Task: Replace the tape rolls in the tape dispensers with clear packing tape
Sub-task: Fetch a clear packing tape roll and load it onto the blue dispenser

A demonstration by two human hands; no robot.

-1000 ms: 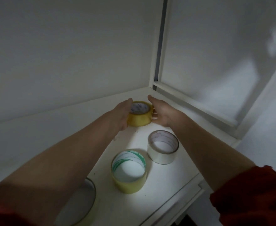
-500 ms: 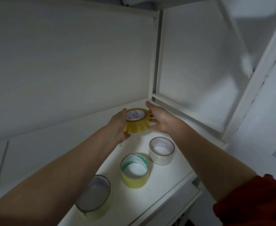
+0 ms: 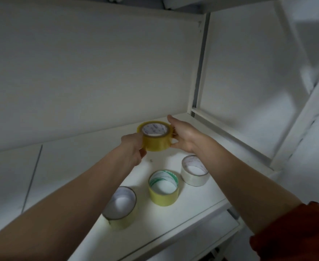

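Both hands hold a yellowish tape roll above the shelf: left hand grip closed on it, fingertips hidden; right hand pressing its side. Core print unreadable.

Core print on the held tape roll too small to read

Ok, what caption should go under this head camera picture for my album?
Both hands, left and right, lift a yellowish tape roll above three other rolls on a white shelf.
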